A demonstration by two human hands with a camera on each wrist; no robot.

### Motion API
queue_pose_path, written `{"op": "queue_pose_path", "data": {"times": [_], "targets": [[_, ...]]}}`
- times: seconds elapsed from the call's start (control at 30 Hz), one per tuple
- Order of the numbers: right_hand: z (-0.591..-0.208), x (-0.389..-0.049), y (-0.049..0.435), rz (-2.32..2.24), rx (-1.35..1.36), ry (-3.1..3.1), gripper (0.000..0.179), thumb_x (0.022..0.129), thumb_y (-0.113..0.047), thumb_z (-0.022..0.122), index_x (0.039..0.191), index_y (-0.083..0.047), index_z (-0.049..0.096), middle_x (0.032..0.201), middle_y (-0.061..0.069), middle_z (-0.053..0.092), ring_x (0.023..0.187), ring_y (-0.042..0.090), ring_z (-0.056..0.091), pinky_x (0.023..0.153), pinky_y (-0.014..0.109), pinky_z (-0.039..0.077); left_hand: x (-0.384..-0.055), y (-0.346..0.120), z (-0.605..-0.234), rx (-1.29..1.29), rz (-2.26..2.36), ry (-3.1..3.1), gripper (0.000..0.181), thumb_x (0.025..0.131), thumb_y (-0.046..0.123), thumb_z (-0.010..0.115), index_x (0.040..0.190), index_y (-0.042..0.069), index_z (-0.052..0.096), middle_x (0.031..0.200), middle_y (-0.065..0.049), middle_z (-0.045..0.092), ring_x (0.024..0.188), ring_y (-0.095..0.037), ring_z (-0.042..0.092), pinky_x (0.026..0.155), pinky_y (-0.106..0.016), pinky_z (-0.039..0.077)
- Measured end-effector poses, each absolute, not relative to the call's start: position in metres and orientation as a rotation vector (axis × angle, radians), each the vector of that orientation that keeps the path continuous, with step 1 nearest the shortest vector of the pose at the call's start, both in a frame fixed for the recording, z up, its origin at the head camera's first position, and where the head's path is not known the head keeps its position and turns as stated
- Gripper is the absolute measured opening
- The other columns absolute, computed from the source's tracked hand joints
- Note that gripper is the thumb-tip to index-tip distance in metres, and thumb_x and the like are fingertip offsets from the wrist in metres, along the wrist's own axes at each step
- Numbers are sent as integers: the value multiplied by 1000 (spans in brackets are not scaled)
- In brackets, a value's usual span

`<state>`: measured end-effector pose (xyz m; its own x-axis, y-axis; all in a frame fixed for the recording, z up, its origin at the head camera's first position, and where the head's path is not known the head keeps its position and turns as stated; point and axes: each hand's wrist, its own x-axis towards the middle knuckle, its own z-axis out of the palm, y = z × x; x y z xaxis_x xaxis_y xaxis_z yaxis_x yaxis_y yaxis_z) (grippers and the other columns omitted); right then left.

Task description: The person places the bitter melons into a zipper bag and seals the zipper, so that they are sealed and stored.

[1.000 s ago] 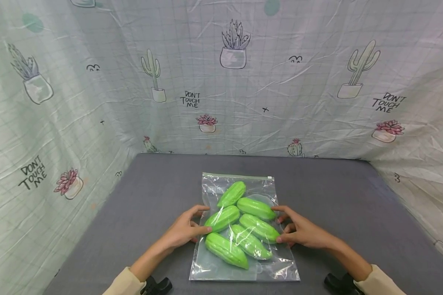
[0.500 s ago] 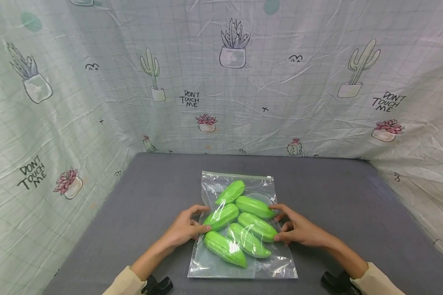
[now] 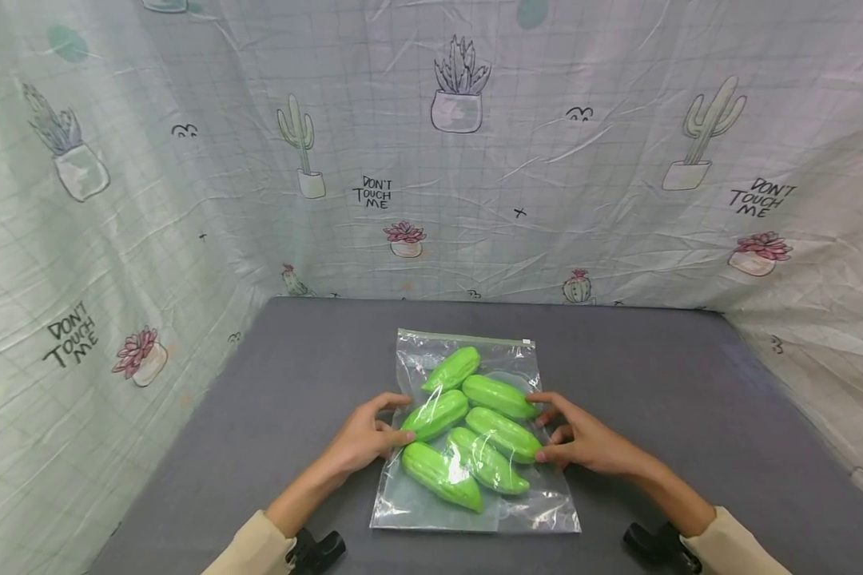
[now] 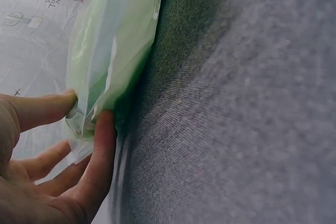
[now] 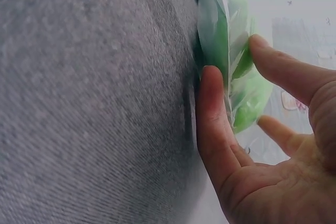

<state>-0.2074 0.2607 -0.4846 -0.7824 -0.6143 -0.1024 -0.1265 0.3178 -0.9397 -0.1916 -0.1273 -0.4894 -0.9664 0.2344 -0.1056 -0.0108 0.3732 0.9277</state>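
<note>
A clear zip bag point(image 3: 539, 515) lies flat on the table, its slider strip toward the back. Inside are several bright green, ridged gourds point(image 3: 442, 477) in a slanting cluster. My left hand point(image 3: 363, 438) pinches the bag's left edge, thumb on top. In the left wrist view its fingers point(image 4: 105, 135) reach under the film beside a gourd. On the opposite edge my right hand point(image 3: 582, 435) holds the bag, thumb above and a finger point(image 5: 211, 93) beneath, as the right wrist view shows. The fingertips under the bag are hidden in the head view.
Dark grey cloth covers the table point(image 3: 280, 359). A pale curtain point(image 3: 532, 160) printed with cactus pots encloses the back and both sides. Black wrist mounts point(image 3: 316, 551) sit at both cuffs.
Both hands have slid the bag a little way toward the back of the table, keeping their hold on its sides. The gourds moved along with it.
</note>
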Motion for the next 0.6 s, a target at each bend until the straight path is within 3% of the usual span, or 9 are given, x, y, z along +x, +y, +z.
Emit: {"op": "queue_pose_path", "data": {"times": [0.3,0.6], "targets": [[-483,-214,268,-1431,-648,2159,84,94,-15,76,160,-4,24,136,38,40,83,21,69,66,41,62,-200,-122,-491,191,1628,2407,60,89,22,81,143,12,57,152,-20,52,68,-15,64,63,-31,58],[-463,-224,292,-1343,-605,2304,74,101,-19,67,159,-3,25,143,40,40,101,33,69,73,43,61,-211,-147,-482,102,1726,2407,63,95,26,75,149,8,47,146,-27,53,92,-25,74,71,-39,64]]}}
